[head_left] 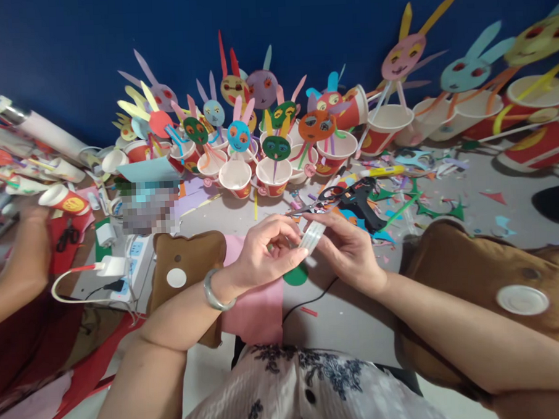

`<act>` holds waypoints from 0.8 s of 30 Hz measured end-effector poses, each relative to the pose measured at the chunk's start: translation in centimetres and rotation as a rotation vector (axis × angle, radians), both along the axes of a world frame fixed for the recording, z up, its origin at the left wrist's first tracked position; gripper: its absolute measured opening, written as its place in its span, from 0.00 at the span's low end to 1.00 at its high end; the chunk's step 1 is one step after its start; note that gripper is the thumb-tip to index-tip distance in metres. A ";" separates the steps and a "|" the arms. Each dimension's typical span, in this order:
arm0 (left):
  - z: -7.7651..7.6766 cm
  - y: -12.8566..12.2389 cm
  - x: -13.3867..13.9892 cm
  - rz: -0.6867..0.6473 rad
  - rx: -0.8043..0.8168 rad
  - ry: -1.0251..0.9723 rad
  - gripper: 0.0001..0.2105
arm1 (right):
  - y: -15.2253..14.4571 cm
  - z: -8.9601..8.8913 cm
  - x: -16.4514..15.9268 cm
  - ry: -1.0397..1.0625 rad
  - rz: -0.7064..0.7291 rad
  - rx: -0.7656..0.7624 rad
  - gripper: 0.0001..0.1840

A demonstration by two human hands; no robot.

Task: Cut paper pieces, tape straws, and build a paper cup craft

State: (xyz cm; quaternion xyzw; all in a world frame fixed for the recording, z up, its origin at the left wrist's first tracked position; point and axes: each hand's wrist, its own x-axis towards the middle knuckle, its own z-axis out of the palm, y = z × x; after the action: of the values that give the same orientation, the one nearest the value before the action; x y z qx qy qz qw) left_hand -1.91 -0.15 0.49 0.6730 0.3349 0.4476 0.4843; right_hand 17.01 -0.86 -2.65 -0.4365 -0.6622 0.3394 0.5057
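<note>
Above the table, my left hand (268,250) pinches a small clear, shiny plastic piece (312,236) between thumb and fingers. My right hand (349,253) is closed on the other side of the same piece; its exact kind is unclear. Under my hands lies a green paper circle (295,274), partly hidden. Pink paper (253,300) is spread below my left wrist. Just beyond my fingertips are metal scissors (317,203) and a black glue gun (363,204).
Paper cups (274,176) bearing rabbit-faced paper figures (277,148) line the back. Coloured paper scraps (439,208) lie at right. Brown cushions (184,263) flank my arms, beside a power strip (132,265). Another person's arm (25,264) is at far left.
</note>
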 end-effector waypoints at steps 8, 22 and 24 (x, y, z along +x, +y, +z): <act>-0.2 -0.2 -0.1 0.097 0.001 0.047 0.09 | 0.3 0.1 0.0 -0.077 -0.117 0.070 0.15; 0.0 0.0 -0.2 0.187 0.062 0.178 0.08 | 0.1 0.3 -0.1 -0.154 -0.181 0.133 0.16; -0.2 0.0 -0.2 0.180 0.044 0.167 0.08 | 0.1 0.4 -0.1 -0.163 -0.188 0.149 0.15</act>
State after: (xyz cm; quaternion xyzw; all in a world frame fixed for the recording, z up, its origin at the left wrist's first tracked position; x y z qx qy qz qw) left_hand -2.16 -0.13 0.33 0.6858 0.4232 0.4386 0.3978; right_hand 16.91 -0.80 -2.26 -0.4839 -0.6807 0.2041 0.5108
